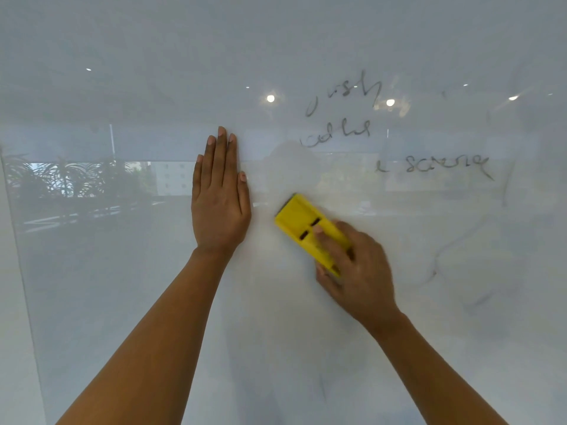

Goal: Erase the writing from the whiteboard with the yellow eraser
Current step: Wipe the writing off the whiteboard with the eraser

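Observation:
A glossy whiteboard (122, 302) fills the view. My right hand (359, 271) grips the yellow eraser (302, 220) and presses it flat against the board, tilted up to the left, just below centre. Grey handwriting (343, 101) stands above and to the right of the eraser in three short lines; the lowest word (445, 164) is further right. My left hand (219, 197) lies flat on the board with fingers straight and together, left of the eraser and apart from it.
The board's left edge (21, 286) runs down the left side, with a pale wall beyond it. Faint smeared curves (438, 256) mark the board right of my right hand. Reflections of ceiling lights and plants show in the surface.

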The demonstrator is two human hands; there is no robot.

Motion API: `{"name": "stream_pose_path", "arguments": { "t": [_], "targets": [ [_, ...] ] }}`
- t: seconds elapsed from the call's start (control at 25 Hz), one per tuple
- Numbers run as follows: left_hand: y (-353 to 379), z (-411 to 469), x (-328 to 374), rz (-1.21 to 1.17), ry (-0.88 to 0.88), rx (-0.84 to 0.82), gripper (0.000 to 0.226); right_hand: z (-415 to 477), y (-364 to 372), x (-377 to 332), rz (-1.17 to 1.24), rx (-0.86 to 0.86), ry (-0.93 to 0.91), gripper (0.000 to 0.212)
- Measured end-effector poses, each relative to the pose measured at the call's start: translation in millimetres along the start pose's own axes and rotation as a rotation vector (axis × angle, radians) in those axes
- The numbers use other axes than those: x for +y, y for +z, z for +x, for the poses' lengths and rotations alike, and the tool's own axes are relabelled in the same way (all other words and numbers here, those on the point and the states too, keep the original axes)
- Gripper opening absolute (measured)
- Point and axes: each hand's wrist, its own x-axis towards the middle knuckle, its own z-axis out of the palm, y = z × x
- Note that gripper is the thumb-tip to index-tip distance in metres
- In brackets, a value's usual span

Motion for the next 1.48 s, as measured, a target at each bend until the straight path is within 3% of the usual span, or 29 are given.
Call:
{"name": "stream_pose_path", "arguments": {
  "t": [0.12,0.2,0.4,0.52,0.6,0.72,0.8,0.92,1.12,1.2,1.36,1.48],
  "targets": [
    [1,0,1,0.005,0.0,0.006,0.051,15,-2,13,0.01,0.247,0.481,0.053],
    [1,0,1,0.001,0.0,0.009,0.051,18,4,2,0.014,0.297,0.548,0.053],
    [-1,0,1,0.005,-0.002,0.0,0.05,-97,17,-50,-0.043,-0.175,-0.34,0.041],
    [0,0,2,0.01,-0.002,0.001,0.05,-126,6,-27,-0.075,-0.246,-0.495,0.037],
    [1,-1,1,0.01,0.001,0.003,0.05,-96,0,-1,-0.053,-0.14,-0.323,0.032],
    [1,0,1,0.007,-0.006,0.012,0.05,-29,-4,22,-0.01,0.11,0.2,0.046],
    [1,-1,1,0.001,-0.009,0.013,0.05,-11,1,10,-0.016,0.154,0.258,0.051],
    [0,-1,1,0.01,0.0,0.011,0.05,-44,17,-21,-0.021,0.019,-0.07,0.043],
    [0,0,0,0.01,-0.003,0.007,0.049,-187,19,-47,-0.07,-0.365,-0.687,0.043],
    [0,0,-1,0.012,0.0,0.004,0.049,-221,6,-27,-0.086,-0.435,-0.776,0.044],
    [0,0,1,0.007,-0.002,0.002,0.049,-204,-11,13,-0.038,-0.366,-0.616,0.039],
    [1,0,1,0.007,-0.002,0.006,0.049,-140,-17,36,-0.027,-0.099,-0.146,0.046]
  ]
}}
